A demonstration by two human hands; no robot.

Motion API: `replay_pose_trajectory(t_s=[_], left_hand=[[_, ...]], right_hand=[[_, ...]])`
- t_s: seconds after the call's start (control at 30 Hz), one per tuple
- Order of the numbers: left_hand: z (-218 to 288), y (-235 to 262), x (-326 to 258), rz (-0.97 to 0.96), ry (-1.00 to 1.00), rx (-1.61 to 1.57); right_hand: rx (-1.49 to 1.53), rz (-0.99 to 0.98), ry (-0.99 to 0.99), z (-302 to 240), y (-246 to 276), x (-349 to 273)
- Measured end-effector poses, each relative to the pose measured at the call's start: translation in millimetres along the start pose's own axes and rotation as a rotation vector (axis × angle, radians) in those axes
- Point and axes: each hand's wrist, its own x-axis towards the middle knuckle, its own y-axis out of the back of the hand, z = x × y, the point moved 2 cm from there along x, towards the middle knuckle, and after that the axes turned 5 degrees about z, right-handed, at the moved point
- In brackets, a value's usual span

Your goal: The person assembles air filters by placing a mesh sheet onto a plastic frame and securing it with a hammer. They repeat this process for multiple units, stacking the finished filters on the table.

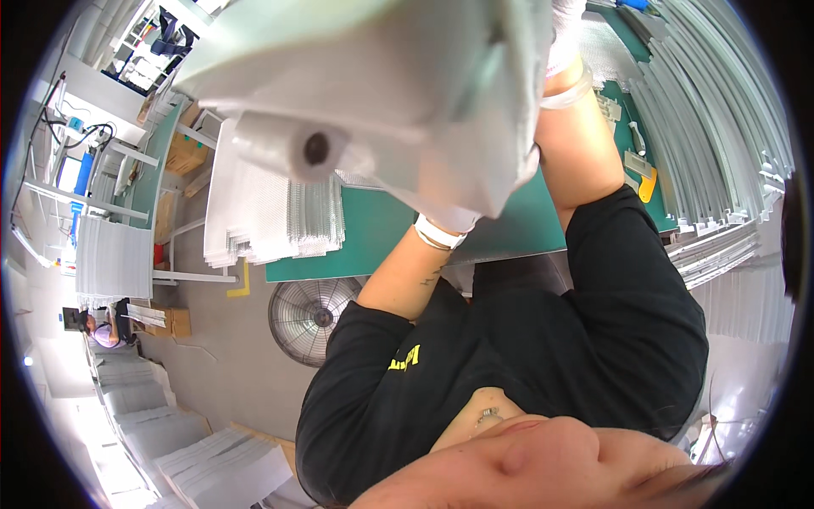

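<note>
A large white plastic bag or sheet (pixel 381 76), smooth and translucent in places, is held up close to the view and fills its upper middle. A tube-like roll or fold (pixel 275 148) with a dark round opening sticks out at its lower left. My left hand (pixel 455 217), white-gloved with a white band at the wrist, reaches up behind its lower edge. My right hand (pixel 564 38), also white-gloved, is raised at its right side. Both hands seem to support the white plastic, though their fingers are mostly hidden. Below it lies the green worktable (pixel 369 233).
White mesh-like sheets (pixel 271 204) are stacked at the table's left. Long white strips (pixel 704 110) stand along the right, near a yellow-handled tool (pixel 648 184) and a white-handled tool (pixel 636 138). A round floor fan (pixel 318 318) stands below the table. Another person (pixel 106 331) is far left.
</note>
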Motion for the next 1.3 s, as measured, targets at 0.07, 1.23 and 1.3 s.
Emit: replay_pose_trajectory(t_s=[0.07, 1.23, 1.3], left_hand=[[-5.3, -1.0, -6.4, 0.048, -0.018, 0.004], [-49.4, 39.6, -100.8, -0.46, 0.376, 0.429], [10.9, 50.5, -70.4, -0.315, 0.232, 0.347]], right_hand=[[0.008, 0.068, -0.011, -2.7, 4.3, -3.4], [-0.409, 0.308, 0.395, -58.7, -59.8, -16.2], [-0.43, 0.409, 0.436, -49.5, -52.6, -29.3]])
